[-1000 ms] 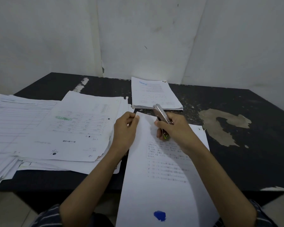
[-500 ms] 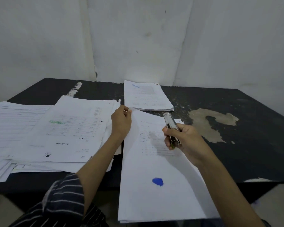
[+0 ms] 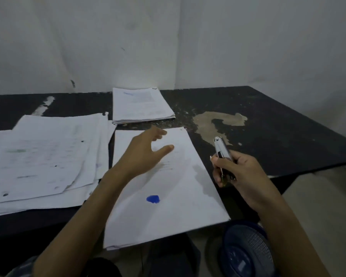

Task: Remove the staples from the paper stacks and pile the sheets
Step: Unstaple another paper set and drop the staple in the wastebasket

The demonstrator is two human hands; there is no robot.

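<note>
Mostly, the print on the sheets was lost to blur, and the loose pile [image 3: 44, 156] at the left ran out past the edge of the view, so its full spread could not be seen. The near stack [image 3: 178, 212] overhung the front edge of the dark table [image 3: 288, 126] toward the person, with a blue blot [image 3: 153, 199] low on its top sheet; no staple could be made out at its top corners. The left forearm crossed its lower left part. The left hand [image 3: 146, 154] lay over the upper half of this stack with fingers and thumb spread and holding nothing; it seemed to hover just above the paper, though touch could not be ruled out. The right hand [image 3: 242, 174] was just off the stack's right edge, its fingers curled round a slim metal tool [image 3: 221, 148]. The tool's shiny tip stood up out of the fist and its lower end was hidden in the palm. Tool and stack were apart, the tip well to the right of the top right corner. A squared far stack [image 3: 140, 105] sat near the wall, beyond the near one, beside a pale worn patch [image 3: 218, 120]. Below the table edge, a blue ribbed object [image 3: 246, 254] was half hidden by the right forearm.
</note>
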